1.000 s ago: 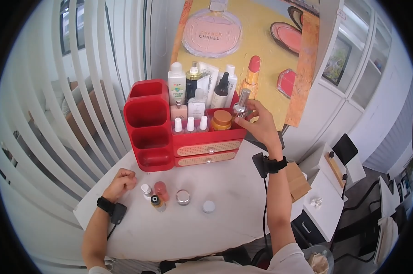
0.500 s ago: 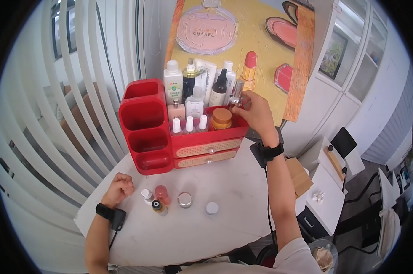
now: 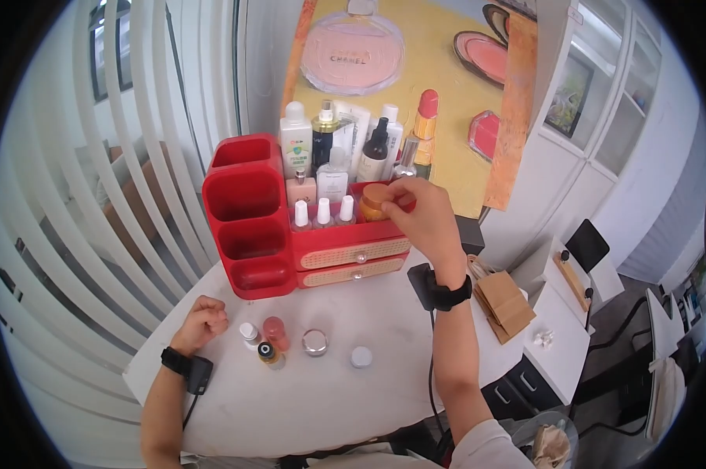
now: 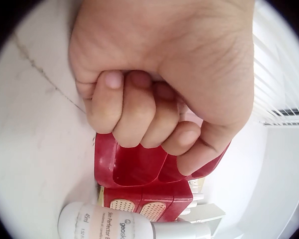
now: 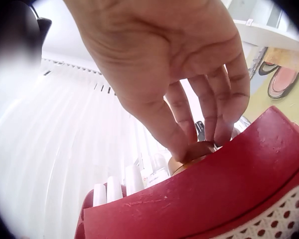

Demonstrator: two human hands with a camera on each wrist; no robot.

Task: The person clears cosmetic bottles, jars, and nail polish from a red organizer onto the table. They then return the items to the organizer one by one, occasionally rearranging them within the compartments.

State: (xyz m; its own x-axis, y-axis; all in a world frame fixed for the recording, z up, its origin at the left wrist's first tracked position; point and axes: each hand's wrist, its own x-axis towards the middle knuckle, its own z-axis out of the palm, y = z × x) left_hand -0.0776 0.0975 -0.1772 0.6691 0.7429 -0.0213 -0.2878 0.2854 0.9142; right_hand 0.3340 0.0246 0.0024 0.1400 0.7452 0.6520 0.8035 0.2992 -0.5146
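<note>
My right hand [image 3: 427, 217] reaches over the front right of the red organizer [image 3: 287, 258]. Its thumb and fingers pinch the brown-orange lid of an amber jar [image 3: 371, 200], which sits in the front compartment; the right wrist view shows the lid [image 5: 193, 150] between them, the jar's body hidden by the red wall. Just behind stands a silver-capped bottle [image 3: 406, 162]. On the table at left, my left hand [image 3: 201, 324] rests with fingers curled into the palm, holding nothing visible. Three white-capped small bottles [image 3: 324, 213] line the compartment left of the jar.
Before the organizer stand a white-capped bottle [image 3: 249, 334], a pink bottle [image 3: 275, 331], a dark-capped bottle [image 3: 270, 355], a silver-rimmed jar [image 3: 314, 342] and a small white jar [image 3: 361, 357]. Taller bottles [image 3: 296, 141] fill the back row. A brown paper bag [image 3: 503, 305] lies at right.
My right hand has let go of the silver-capped bottle, now standing at the organizer's back right, and moved left and down onto the amber jar's lid. The left hand stays in place.
</note>
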